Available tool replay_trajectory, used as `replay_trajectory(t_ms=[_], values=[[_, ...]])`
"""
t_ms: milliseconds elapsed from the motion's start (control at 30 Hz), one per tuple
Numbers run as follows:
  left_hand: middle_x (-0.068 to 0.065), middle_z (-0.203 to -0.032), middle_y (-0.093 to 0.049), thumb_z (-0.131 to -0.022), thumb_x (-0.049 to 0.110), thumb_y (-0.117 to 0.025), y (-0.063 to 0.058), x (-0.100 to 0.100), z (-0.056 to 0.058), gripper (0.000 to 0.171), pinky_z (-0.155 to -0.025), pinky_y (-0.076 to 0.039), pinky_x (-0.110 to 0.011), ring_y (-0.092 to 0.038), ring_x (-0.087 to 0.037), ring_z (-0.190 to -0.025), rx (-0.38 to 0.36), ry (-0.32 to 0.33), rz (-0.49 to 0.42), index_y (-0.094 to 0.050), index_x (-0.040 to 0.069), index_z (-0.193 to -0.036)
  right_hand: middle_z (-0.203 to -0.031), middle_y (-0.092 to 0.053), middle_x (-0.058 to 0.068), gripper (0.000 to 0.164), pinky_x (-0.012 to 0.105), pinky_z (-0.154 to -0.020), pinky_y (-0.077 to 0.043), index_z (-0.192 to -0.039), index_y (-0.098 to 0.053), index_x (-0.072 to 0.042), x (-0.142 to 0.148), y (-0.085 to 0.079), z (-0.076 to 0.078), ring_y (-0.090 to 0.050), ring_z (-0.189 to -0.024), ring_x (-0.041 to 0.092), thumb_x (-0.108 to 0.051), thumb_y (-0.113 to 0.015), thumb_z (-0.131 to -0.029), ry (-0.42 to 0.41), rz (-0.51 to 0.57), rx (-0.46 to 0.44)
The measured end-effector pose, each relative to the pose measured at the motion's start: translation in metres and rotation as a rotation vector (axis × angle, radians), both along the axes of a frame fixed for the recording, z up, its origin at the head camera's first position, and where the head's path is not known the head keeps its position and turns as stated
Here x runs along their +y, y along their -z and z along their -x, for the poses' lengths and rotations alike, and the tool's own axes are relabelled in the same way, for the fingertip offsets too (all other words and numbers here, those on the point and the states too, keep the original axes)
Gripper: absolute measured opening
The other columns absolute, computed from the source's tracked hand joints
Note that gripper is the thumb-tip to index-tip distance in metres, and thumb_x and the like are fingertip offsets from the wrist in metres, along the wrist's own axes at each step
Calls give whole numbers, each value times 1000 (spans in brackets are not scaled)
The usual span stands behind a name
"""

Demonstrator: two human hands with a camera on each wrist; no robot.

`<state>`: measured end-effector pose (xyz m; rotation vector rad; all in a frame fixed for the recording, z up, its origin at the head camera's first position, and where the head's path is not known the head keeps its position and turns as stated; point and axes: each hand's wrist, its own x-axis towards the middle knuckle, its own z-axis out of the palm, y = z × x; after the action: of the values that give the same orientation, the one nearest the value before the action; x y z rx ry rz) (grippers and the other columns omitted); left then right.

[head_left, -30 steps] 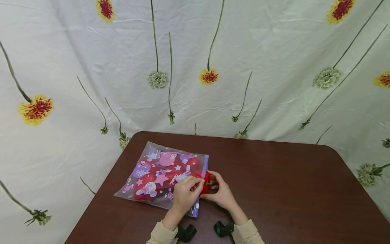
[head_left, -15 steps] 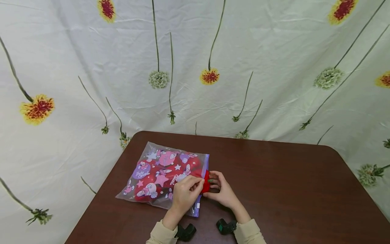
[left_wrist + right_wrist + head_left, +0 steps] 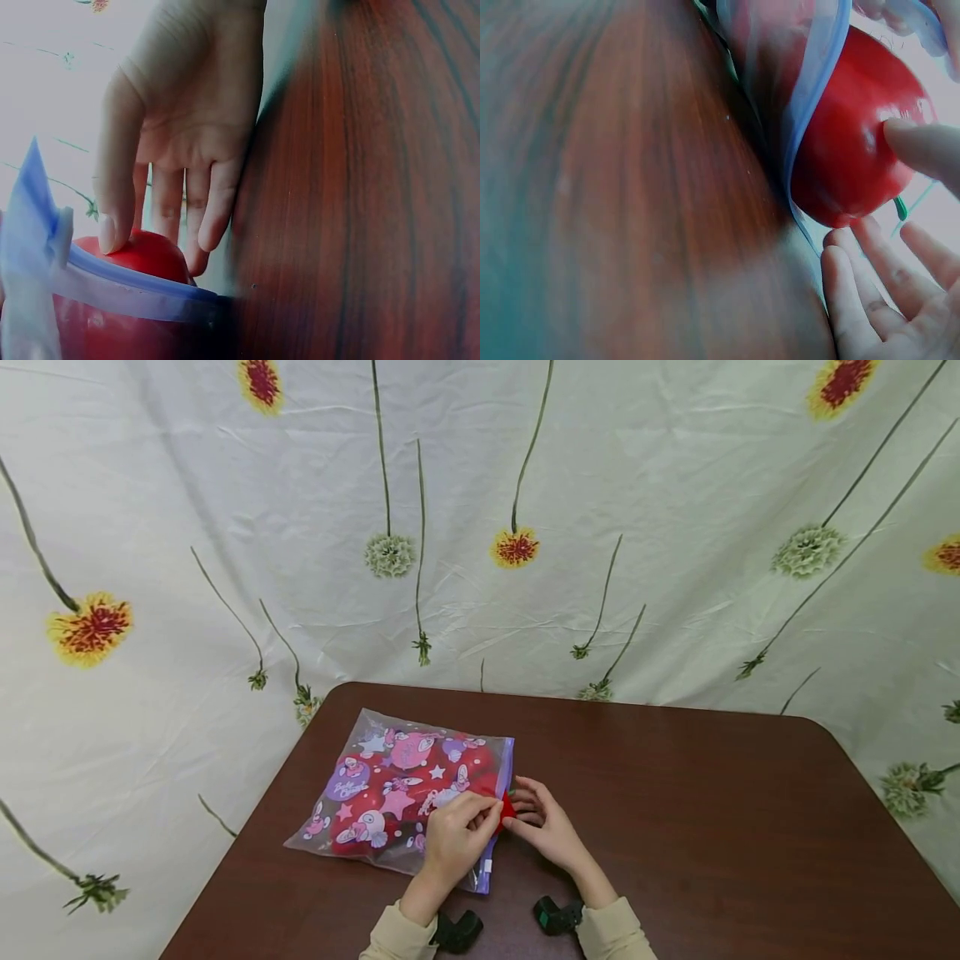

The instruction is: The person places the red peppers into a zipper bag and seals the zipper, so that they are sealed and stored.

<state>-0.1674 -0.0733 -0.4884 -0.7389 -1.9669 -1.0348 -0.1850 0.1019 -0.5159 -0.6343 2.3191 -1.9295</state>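
Note:
A clear zip bag [image 3: 408, 752] with a red, pink and purple cartoon print lies at the left of the table, red things showing through it. My left hand [image 3: 453, 835] pinches the purple zip edge [image 3: 814, 105] of its mouth. Partly inside that mouth sits a glossy, round red thing [image 3: 855, 135] with a green stem [image 3: 901, 208], like a toy apple or bell pepper. My right hand [image 3: 551, 835] holds its outer end, thumb on the upper side and fingertips at the lower side. In the head view the hands hide much of it.
The dark brown table [image 3: 712, 827] extends to the right of the bag. A white slider [image 3: 487, 866] sits on the bag's near corner. Behind the table hangs a white flowered cloth [image 3: 480, 527]. Each wrist wears a black camera mount [image 3: 557, 917].
The red thing has moved left, deeper into the bag's mouth, and less of it shows. My right thumb has shifted up and left over it. The left hand keeps its place at the edge.

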Motion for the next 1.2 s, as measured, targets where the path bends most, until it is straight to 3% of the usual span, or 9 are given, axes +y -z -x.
replay_trajectory(t_ms=[167,367,900,1067,1200], values=[[1,-71,-63,-69,1,-76,2,0,1,14,-51,-43,-12,-51,-4,-54,-1,-9,14,-72,6,-81,-119,-56,30,47,46,-89,-47,-127,-40,13,-2,-15,-6,-55,-105,40,3,-61,-86,-47,15,-1],[1,-72,-63,-70,3,-76,3,1,1,12,-51,-43,-12,-51,-5,-54,-2,-21,34,-72,6,-81,-116,-55,32,43,41,-89,-48,-127,-43,17,-5,-27,-12,-54,-106,44,5,-58,-88,-70,9,39],[1,-70,-60,-70,5,-77,0,4,-1,11,-48,-40,-15,-48,-6,-53,-16,-82,141,-70,5,-79,-106,-63,25,42,27,-80,-52,-124,-52,14,-12,6,2,-63,-93,23,3,-64,-85,46,23,39],[3,-66,-56,-71,4,-75,1,6,0,9,-46,-36,-15,-44,-4,-51,22,-83,156,-69,6,-77,-104,-64,25,40,25,-78,-52,-121,-54,14,-16,5,1,-64,-90,19,2,-65,-84,84,41,36],[2,-68,-57,-70,2,-75,1,6,1,11,-46,-36,-15,-45,-4,-52,30,-71,156,-68,6,-77,-99,-64,27,36,28,-75,-53,-116,-56,17,-19,-7,-5,-64,-86,24,7,-65,-82,112,32,61]])
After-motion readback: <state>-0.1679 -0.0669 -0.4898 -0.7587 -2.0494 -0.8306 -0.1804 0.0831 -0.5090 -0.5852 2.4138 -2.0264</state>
